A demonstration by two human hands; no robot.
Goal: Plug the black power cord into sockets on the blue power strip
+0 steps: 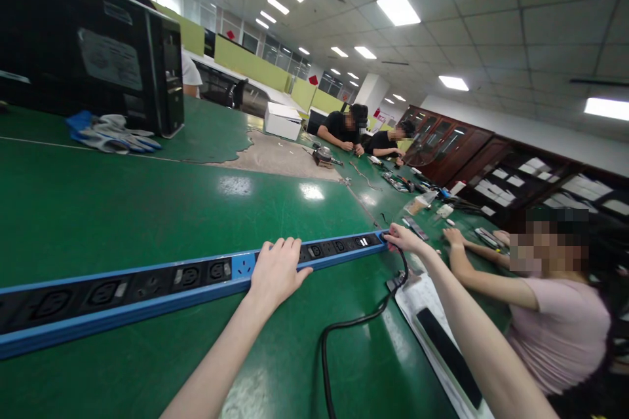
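Your left hand [279,268] clasps the long blue power strip [171,281] with black sockets, fingers over its far rim and thumb along the near side, probably to keep it from sliding. Your right hand [403,237] holds narrow on the strip's right end, where the thin black rubbery cable [361,320] emerges; the fingers partly hide that joint. The strip lies slantwise on the glossy green counter [147,209], its right end towards the right edge. The cable loops towards you, perhaps left slack for freedom. Nearer that edge lies a white clipboard [410,304] bearing a black-screened phone [448,357]; beyond it sits a co-worker in pink [560,327]. White-and-blue gloves [115,133] lie towards the far left.
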